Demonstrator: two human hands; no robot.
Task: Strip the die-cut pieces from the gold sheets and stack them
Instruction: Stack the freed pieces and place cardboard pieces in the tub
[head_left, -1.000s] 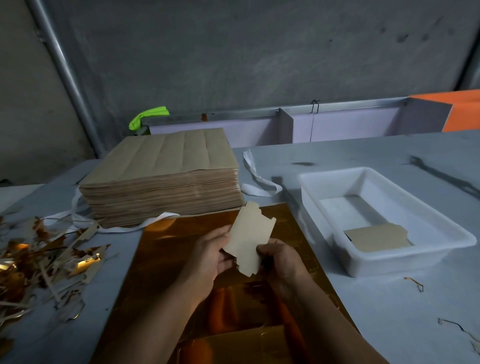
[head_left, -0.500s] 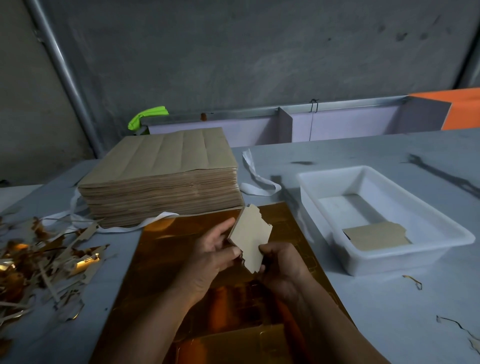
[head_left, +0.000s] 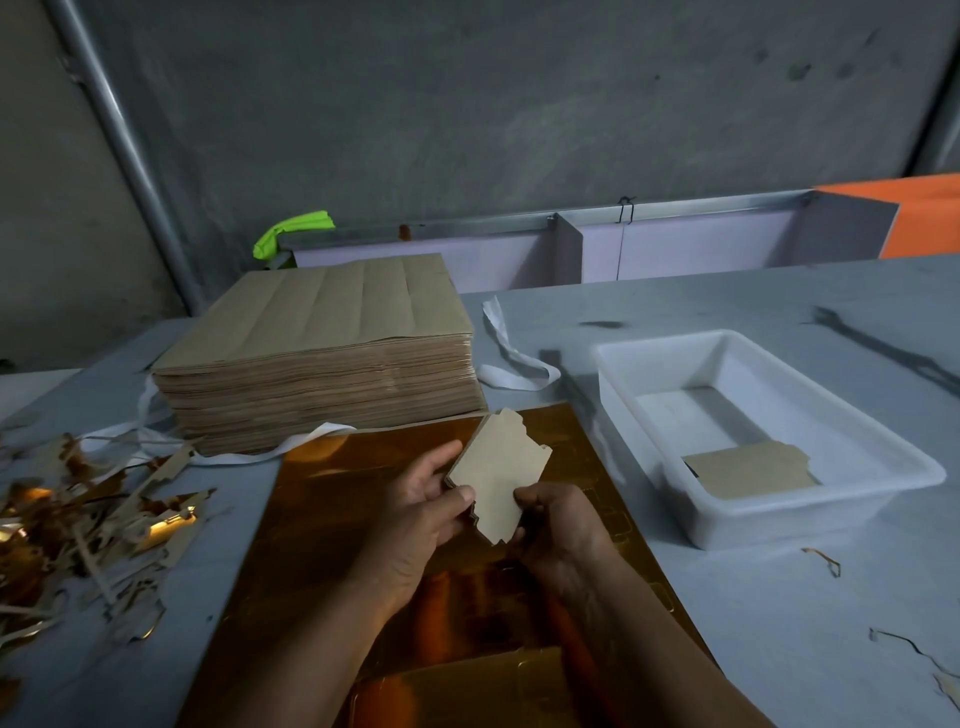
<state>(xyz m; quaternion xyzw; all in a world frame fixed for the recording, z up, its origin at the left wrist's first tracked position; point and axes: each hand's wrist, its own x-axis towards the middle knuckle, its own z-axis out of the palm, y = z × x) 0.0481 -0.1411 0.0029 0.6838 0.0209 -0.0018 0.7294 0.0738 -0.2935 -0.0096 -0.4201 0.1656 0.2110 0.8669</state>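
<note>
The left hand's (head_left: 415, 512) fingers (head_left: 441, 457) curl behind a thin pack of die-cut pieces (head_left: 498, 483), with the thumb pressed on its near left edge. The right hand's (head_left: 558, 519) fingers (head_left: 524, 499) pinch the pack's lower right edge. The pieces are held tilted, plain brown side to the camera, with notched edges at the top and bottom. They are lifted clear above the far half of the gold sheet (head_left: 353, 519). That sheet lies flat on the table (head_left: 753, 623) under both forearms, faint die-cut outlines showing along its right side. To the right, just beside the sheet, stands a white tray (head_left: 924, 470). In its near end lie more brown pieces (head_left: 748, 470), flat on the bottom; how many there are cannot be told. Behind the sheet and touching its far edge sits a tall stack (head_left: 322, 374) of brown-backed sheets, with a white strap (head_left: 514, 358) trailing from under it on both sides. At the left edge of the table lies a loose heap of scrap (head_left: 78, 519), brown and gold strips tangled together. A few thin offcuts (head_left: 826, 558) lie on the table near the tray's front.
</note>
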